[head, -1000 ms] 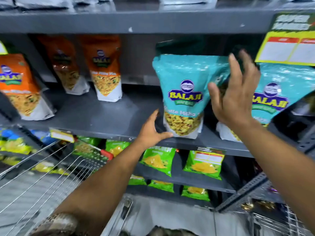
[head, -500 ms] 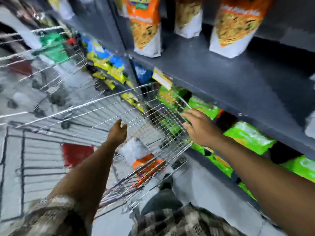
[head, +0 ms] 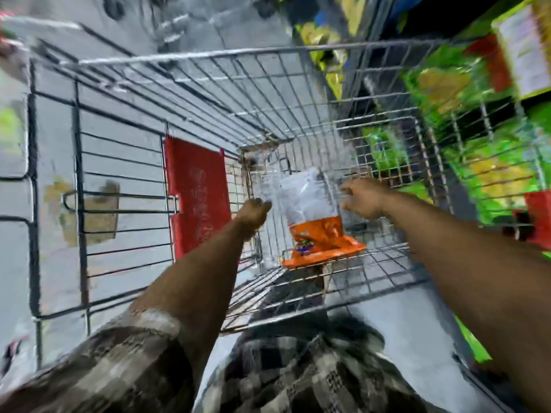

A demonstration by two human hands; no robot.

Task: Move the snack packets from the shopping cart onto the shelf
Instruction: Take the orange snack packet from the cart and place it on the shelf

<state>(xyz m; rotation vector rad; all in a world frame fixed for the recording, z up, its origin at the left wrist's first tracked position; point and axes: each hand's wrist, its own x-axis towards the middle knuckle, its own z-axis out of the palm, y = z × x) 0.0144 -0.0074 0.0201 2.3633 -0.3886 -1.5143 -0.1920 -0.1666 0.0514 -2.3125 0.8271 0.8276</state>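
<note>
An orange and white snack packet (head: 310,222) sits deep in the wire shopping cart (head: 208,55), orange end towards me. My left hand (head: 253,211) reaches down into the cart with fingers curled at the packet's left edge; blur hides whether it grips. At the packet's right edge, my right hand (head: 360,199) has its fingers spread, and no hold shows. The shelf (head: 387,93) with green packets (head: 441,84) stands past the cart's right side.
A red flap (head: 196,198) hangs on the cart's left inner wall. Wire walls close in around both arms. A yellow-edged price tag (head: 521,49) is at the top right. Grey floor shows through the mesh.
My view has swung from the shelf down into the cart. Both hands left the teal packets on the shelf and went down inside the cart to the orange packet.
</note>
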